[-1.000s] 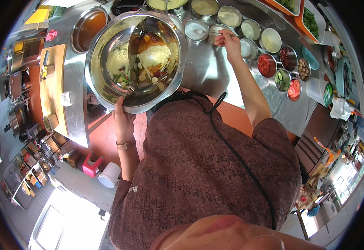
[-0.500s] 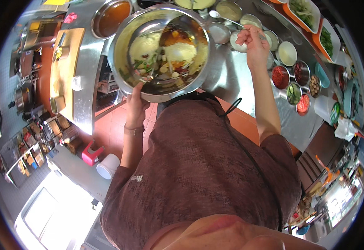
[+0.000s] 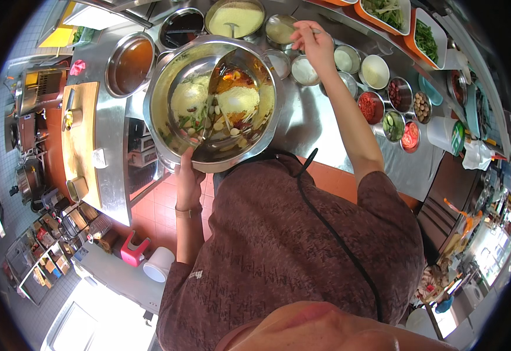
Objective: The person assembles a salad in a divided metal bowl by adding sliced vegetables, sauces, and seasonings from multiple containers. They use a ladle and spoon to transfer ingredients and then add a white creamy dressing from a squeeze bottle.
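Observation:
A wide metal pot (image 3: 160, 93) with a curved divider tilts toward me. Pale powder lies in both compartments; reddish-orange oil or seasoning, garlic-like cloves and green pieces show too. At its near rim my left hand (image 3: 189, 175) is closed, gripping the edge. My right hand (image 3: 315, 47) reaches over the small metal bowls on the right, fingers pinched around a thin spoon (image 3: 316, 31), of which only a bit of handle shows. Nearest to these fingertips is a metal bowl of pale yellowish contents (image 3: 280, 28). A bowl of white powder (image 3: 306, 71) sits just below the hand.
Brown broth fills a pan (image 3: 129, 64) left of the pot. Behind stand a pan of dark liquid (image 3: 180, 28) and a pale yellow one (image 3: 235, 17). Bowls of red pieces (image 3: 371, 107), cucumber (image 3: 393, 126) and tomato (image 3: 410, 136) line the right. A cutting board (image 3: 81, 140) lies left.
My right hand has moved away from me and to the left, to the far bowls; the spoon's white-loaded head no longer shows. My left hand keeps the pot rim. The whole view has shifted.

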{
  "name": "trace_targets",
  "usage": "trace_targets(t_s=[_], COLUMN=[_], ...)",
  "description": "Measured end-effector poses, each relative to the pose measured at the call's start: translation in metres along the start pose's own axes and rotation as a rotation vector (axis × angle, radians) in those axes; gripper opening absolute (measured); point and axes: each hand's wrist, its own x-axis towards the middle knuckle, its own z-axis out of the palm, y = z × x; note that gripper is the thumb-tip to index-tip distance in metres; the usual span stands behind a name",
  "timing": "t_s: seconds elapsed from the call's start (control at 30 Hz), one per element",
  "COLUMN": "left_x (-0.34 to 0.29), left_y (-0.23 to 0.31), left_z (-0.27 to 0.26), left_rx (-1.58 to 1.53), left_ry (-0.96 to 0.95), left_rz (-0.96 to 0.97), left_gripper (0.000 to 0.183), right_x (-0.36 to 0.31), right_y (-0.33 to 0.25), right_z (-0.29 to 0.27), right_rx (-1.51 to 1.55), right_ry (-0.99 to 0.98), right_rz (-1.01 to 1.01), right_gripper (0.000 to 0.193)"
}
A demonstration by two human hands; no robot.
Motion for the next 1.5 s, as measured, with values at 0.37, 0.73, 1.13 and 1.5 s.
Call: trace_targets(t_s=[0.37,0.73,1.13,1.5], left_x=[-0.019,-0.019,-0.018,-0.013], left_y=[0.007,0.006,0.003,-0.004], left_z=[0.023,0.03,0.011,-0.003], left_rx=[-0.044,-0.039,-0.043,-0.024], left_ry=[0.078,0.092,0.016,-0.015], left_rz=[-0.006,0.013,0.003,0.02], left_gripper=[0.023,0.026,0.02,0.015], right_x=[0.082,0.079,0.039,0.017], right_y=[0.152,0.15,0.107,0.107], right_z=[0.0,-0.016,-0.046,-0.057], right_rx=[0.085,0.22,0.269,0.313], right_ry=[0.165,0.11,0.169,0.222], right_rz=[0.318,0.344,0.339,0.341], right_gripper=[0.022,0.026,0.025,0.027])
